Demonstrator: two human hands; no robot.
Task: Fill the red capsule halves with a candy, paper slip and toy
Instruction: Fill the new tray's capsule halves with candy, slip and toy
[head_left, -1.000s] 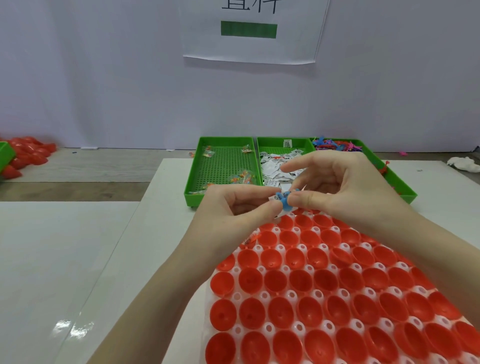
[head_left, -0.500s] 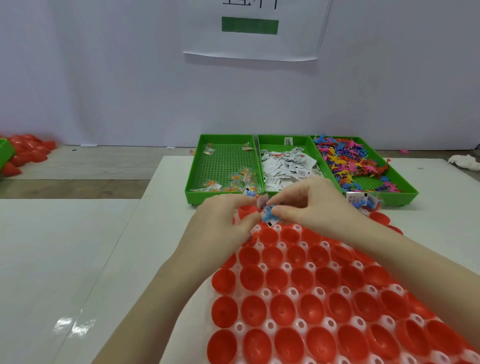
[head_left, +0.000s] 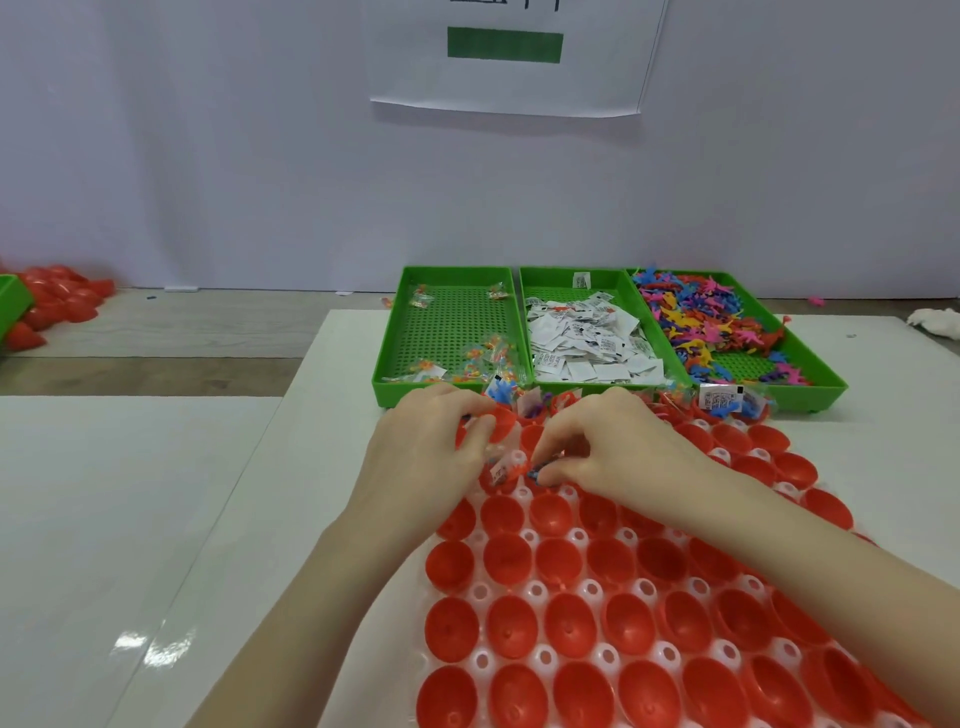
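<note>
Judging from the filled far row alone, most work is left. The left hand (head_left: 436, 441) pinches a paper slip (head_left: 500, 470) over a far capsule half (head_left: 501, 480); the right hand (head_left: 613, 447) has its grip narrow on a small blue toy (head_left: 535, 474) just beside. All nearer red halves (head_left: 571, 623) stand empty on the bench (head_left: 156, 519).

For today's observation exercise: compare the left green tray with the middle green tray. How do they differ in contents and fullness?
1. The left tray holds only a few clear candy packets, while the middle tray holds a heap of white paper slips.
2. The left tray's perforated floor is mostly bare; the middle tray's floor is largely covered.

Both are green, rectangular, and sit side by side on the table.
</note>
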